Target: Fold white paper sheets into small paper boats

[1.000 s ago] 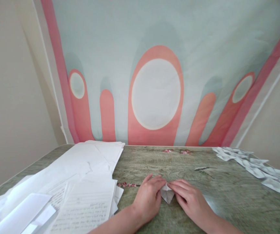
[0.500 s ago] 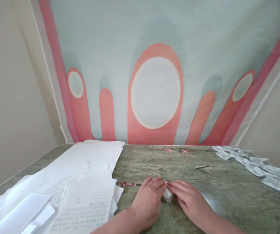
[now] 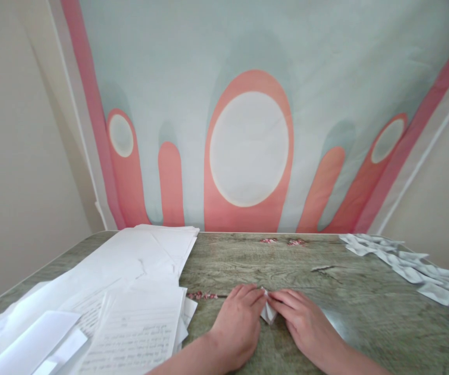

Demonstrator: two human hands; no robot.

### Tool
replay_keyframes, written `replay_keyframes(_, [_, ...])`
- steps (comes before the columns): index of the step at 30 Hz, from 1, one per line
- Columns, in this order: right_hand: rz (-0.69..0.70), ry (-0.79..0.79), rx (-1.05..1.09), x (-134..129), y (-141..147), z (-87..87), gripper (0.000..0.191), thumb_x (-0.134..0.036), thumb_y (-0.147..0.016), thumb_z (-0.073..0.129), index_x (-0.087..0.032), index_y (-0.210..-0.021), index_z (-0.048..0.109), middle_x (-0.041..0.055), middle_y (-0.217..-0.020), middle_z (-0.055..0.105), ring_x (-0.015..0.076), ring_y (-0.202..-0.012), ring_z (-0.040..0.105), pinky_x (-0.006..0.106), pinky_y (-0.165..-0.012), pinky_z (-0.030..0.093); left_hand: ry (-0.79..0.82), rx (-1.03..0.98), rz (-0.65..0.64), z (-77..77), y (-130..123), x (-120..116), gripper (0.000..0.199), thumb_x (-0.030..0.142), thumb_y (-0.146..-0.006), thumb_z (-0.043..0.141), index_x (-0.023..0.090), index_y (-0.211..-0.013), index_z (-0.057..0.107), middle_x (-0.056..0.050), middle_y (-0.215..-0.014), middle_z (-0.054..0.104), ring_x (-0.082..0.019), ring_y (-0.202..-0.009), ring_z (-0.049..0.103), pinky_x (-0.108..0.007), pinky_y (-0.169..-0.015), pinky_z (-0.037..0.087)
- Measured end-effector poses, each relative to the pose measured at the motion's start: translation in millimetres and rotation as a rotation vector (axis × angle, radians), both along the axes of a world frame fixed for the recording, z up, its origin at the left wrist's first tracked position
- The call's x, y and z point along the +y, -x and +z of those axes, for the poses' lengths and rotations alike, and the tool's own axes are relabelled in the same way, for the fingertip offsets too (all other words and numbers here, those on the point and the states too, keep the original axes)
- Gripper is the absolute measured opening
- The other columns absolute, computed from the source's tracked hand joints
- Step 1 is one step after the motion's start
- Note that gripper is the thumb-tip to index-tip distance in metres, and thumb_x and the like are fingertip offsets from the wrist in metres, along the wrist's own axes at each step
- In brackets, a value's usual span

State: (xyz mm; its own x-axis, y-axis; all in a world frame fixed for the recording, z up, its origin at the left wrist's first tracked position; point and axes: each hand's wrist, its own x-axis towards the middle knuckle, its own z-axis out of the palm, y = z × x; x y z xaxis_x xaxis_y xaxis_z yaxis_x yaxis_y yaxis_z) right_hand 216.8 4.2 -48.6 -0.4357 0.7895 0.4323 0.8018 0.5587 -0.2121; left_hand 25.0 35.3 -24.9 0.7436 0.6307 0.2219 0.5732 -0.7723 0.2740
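Note:
A small folded piece of white paper (image 3: 269, 313) is on the wooden-patterned table, between my two hands. My left hand (image 3: 240, 320) grips its left side, the fingers pressed together near its top corner. From the right, my right hand (image 3: 300, 315) pinches the same paper with fingertips and thumb. The fingertips of both hands almost meet at the upper point. Part of the folded paper is hidden behind the fingers.
Stacks of white paper sheets (image 3: 130, 276), some with handwriting, cover the table's left side. Folded white strips (image 3: 33, 344) lie on them at the front. Several folded paper pieces (image 3: 411, 265) form a row along the right edge. A patterned backdrop (image 3: 185, 67) rises behind the table.
Both hands stay around the folded paper, with only slight finger shifts. The left fingers sit a little lower than before.

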Motion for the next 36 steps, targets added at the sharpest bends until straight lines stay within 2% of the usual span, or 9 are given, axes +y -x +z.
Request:
replay_keyframes(16, [0.001, -0.009, -0.027, -0.6, 0.9, 1.6, 0.036, -0.008, -0.086, 0.044, -0.02, -0.117, 0.057, 0.0073, -0.109, 0.062, 0.02, -0.098, 0.054, 0.036, -0.086, 0.045, -0.035, 0.08, -0.015, 2.8, 1.1, -0.3, 0.041, 0.02, -0.085, 0.04, 0.017, -0.127, 0.044, -0.005, -0.128, 0.048, -0.022, -0.12, 0.037, -0.036, -0.106, 0.022])
replay_keyframes(25, [-0.024, 0.029, -0.067, 0.9, -0.3, -4.2, 0.032, -0.011, -0.084, 0.052, -0.023, -0.113, 0.058, 0.0041, -0.109, 0.061, 0.0195, -0.097, 0.053, 0.035, -0.086, 0.043, -0.028, 0.027, 0.048, 2.3, -0.5, 0.5, 0.036, 0.015, -0.084, 0.042, 0.02, -0.119, 0.05, -0.003, -0.117, 0.055, -0.019, -0.114, 0.04, -0.033, -0.104, 0.026])
replay_keyframes(30, [-0.012, 0.024, -0.07, 0.5, -0.3, -0.9, 0.028, -0.012, -0.085, 0.05, -0.022, -0.11, 0.059, 0.0049, -0.108, 0.061, 0.0192, -0.097, 0.053, 0.034, -0.086, 0.043, -0.044, 0.002, 0.112, 1.3, 1.5, 1.8, 0.034, 0.029, -0.091, 0.036, 0.024, -0.123, 0.047, -0.005, -0.123, 0.048, -0.022, -0.121, 0.034, -0.04, -0.105, 0.025])
replay_keyframes(36, [-0.003, 0.018, -0.053, 0.1, 1.1, 1.5, 0.028, -0.012, -0.085, 0.05, -0.02, -0.11, 0.06, 0.0062, -0.107, 0.061, 0.0196, -0.096, 0.054, 0.034, -0.086, 0.043, -0.034, 0.025, 0.133, -4.1, 2.3, 5.8, 0.041, 0.041, -0.091, 0.035, 0.026, -0.128, 0.043, -0.006, -0.13, 0.043, -0.026, -0.128, 0.025, -0.046, -0.106, 0.021])
